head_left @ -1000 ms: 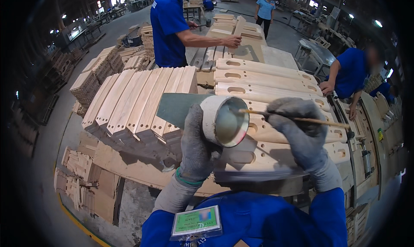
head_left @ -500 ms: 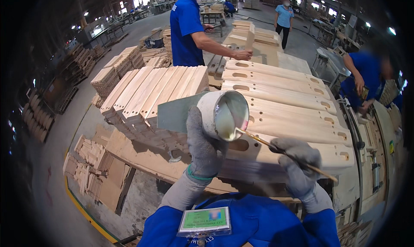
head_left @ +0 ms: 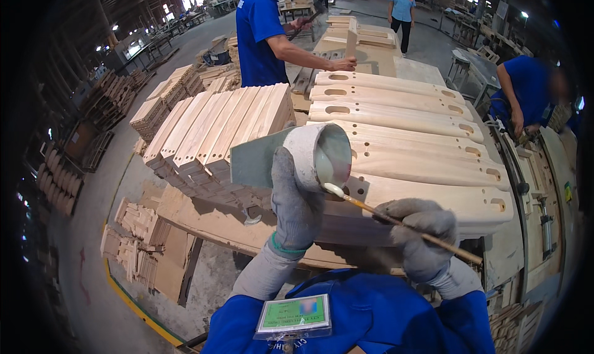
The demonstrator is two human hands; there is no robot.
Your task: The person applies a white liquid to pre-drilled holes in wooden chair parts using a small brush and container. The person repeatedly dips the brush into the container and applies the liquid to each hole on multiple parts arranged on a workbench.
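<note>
In a grey glove, my left hand [head_left: 292, 199] grips a whitish cup [head_left: 303, 157] from its left side, tilted so its mouth faces right. Pale, creamy liquid [head_left: 327, 165] coats the inside. A flat grey-green piece [head_left: 252, 159] juts out to the left behind the cup; how it joins the cup is hidden. My gloved right hand [head_left: 424, 233] is closed round a thin wooden stick [head_left: 396, 220]. White, wet-looking stuff covers the stick's tip, at the cup's lower rim. Below and beyond the cup lie pale wooden boards [head_left: 408, 149] with slots and round holes.
Stacked wooden boards [head_left: 229, 122] stand to the left on a pallet-like base. A co-worker [head_left: 260, 35] in blue stands across the boards, one hand on an upright wood piece [head_left: 351, 38]. Another person [head_left: 523, 91] bends over a bench at right. Wood strips [head_left: 133, 230] lie lower left.
The stick's tip has come from inside the cup's mouth down to its lower rim, now thickly coated in white. The cup's mouth has turned further right. The person at right has bent lower.
</note>
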